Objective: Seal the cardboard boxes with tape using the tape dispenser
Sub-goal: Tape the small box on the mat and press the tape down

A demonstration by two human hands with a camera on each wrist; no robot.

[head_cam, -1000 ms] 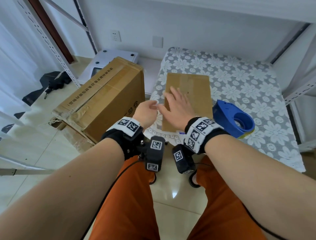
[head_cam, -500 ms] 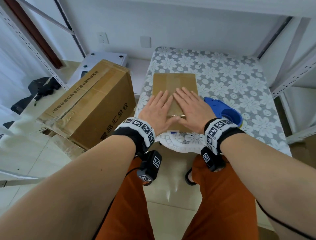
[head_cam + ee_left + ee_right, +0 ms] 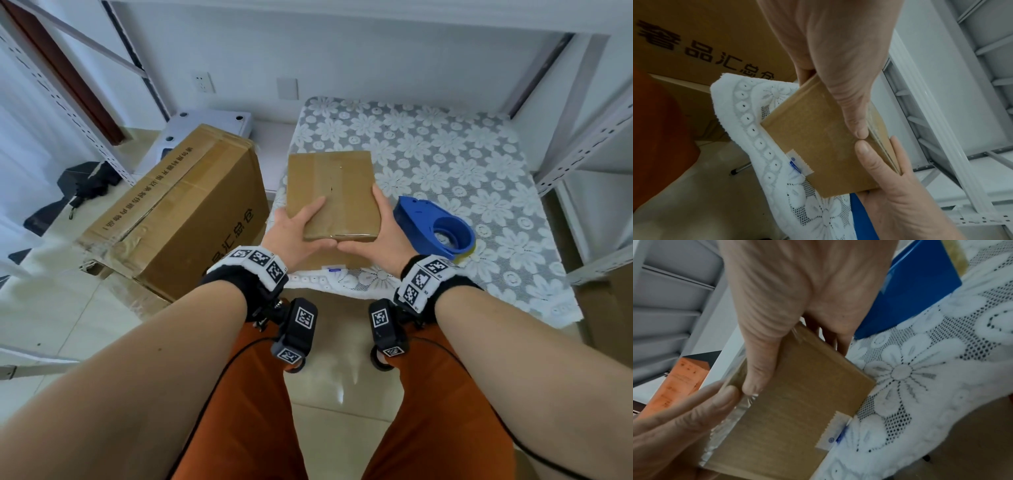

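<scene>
A small brown cardboard box [image 3: 337, 186] lies on the lace-covered table [image 3: 445, 164], its near end at the table's front edge. A strip of clear tape [image 3: 323, 178] runs along its top and folds over the near edge. My left hand [image 3: 297, 229] grips the near left corner, one finger on top. My right hand [image 3: 374, 233] grips the near right corner, fingers along the side. Both thumbs meet on the box's near face [image 3: 813, 139], pressing the shiny tape end [image 3: 740, 408]. The blue tape dispenser [image 3: 434, 226] lies on the table just right of my right hand.
A large taped cardboard box [image 3: 178, 212] with printed characters stands on the floor left of the table. White metal shelving posts [image 3: 579, 144] flank the table at right. A white device [image 3: 209, 126] and a dark bag [image 3: 87, 181] lie on the floor at back left.
Half a second ago both hands lay flat on the box's top. They have slid back to its near end and now grip it with the thumbs on the front face.
</scene>
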